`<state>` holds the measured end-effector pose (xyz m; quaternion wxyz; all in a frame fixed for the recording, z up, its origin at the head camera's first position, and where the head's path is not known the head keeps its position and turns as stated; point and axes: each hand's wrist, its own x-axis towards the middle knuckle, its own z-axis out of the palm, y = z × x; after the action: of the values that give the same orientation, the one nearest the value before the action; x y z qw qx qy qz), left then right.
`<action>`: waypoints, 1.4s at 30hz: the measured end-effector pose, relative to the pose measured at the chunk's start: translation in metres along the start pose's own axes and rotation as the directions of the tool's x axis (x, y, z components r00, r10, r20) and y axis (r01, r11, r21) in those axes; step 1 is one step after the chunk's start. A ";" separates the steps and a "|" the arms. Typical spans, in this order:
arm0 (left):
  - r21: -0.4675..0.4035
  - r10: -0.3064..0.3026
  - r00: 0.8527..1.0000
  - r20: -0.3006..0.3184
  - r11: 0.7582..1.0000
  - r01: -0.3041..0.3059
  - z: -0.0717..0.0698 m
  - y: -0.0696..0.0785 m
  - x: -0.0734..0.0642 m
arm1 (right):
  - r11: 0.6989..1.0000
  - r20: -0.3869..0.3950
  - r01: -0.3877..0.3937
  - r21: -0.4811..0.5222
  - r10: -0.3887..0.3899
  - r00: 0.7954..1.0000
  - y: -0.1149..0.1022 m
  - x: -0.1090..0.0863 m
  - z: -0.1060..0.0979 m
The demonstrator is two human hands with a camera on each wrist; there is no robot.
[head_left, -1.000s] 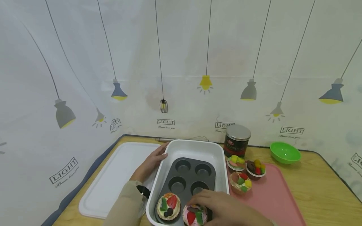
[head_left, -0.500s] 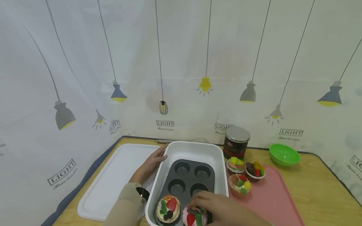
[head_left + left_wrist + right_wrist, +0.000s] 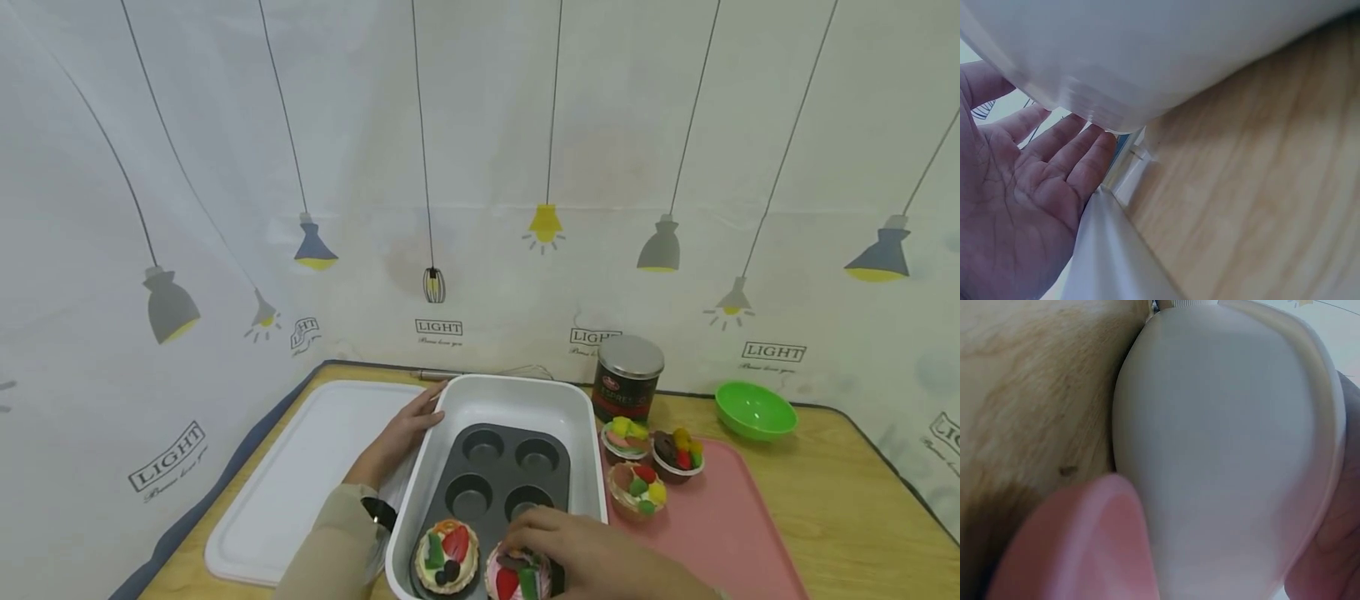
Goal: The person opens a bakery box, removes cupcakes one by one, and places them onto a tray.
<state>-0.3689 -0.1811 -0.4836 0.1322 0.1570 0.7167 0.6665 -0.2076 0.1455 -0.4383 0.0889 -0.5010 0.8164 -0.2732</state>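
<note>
A grey muffin tin (image 3: 500,479) lies inside a white rectangular baking pan (image 3: 517,396). A fruit tart (image 3: 447,557) with cream, strawberry and berries sits in its near left cup. In the near right cup is a pink-cream fruit tart (image 3: 507,579), which my right hand (image 3: 577,546) grips from above with fingers bent over its right side. My left hand (image 3: 393,442) lies along the pan's left outer wall. Its extended fingers (image 3: 1094,159) touch the wall in the left wrist view, palm facing it. The right wrist view shows mostly the pan's outside; the tart is hidden there.
A pink tray (image 3: 731,517) on the right bears several dessert cups (image 3: 637,487). Behind it stand a black espresso tin (image 3: 626,387) and a green bowl (image 3: 756,410). A white tray (image 3: 300,467) lies left of the pan, and a whisk (image 3: 442,373) lies behind it.
</note>
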 end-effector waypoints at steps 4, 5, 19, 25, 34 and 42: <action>0.004 -0.006 1.000 -0.017 1.000 0.006 0.001 0.006 0.002 | 1.000 -0.004 0.004 0.003 -0.004 1.000 -0.001 0.000 -0.002; 0.009 -0.002 1.000 -0.023 1.000 0.002 0.002 0.008 0.002 | 1.000 -0.003 -0.003 0.006 0.003 1.000 -0.001 0.000 -0.003; 0.005 0.012 1.000 -0.018 1.000 -0.012 -0.001 0.008 0.005 | 0.999 0.015 -0.025 0.035 0.025 1.000 -0.005 -0.001 -0.008; 0.002 0.005 1.000 -0.016 1.000 -0.005 0.000 0.004 0.003 | 0.999 -0.017 0.026 0.043 -0.025 1.000 -0.002 -0.002 -0.003; 0.012 -0.001 1.000 -0.026 1.000 0.002 0.000 0.000 0.000 | 0.998 -0.030 -0.030 0.057 0.031 0.999 -0.001 0.000 0.000; 0.017 -0.003 1.000 -0.027 1.000 0.004 0.001 -0.001 0.000 | 0.997 -0.040 -0.036 0.062 0.039 0.998 0.000 -0.001 0.002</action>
<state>-0.3683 -0.1804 -0.4846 0.1222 0.1478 0.7244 0.6622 -0.2066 0.1455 -0.4403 0.0927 -0.4770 0.8184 -0.3067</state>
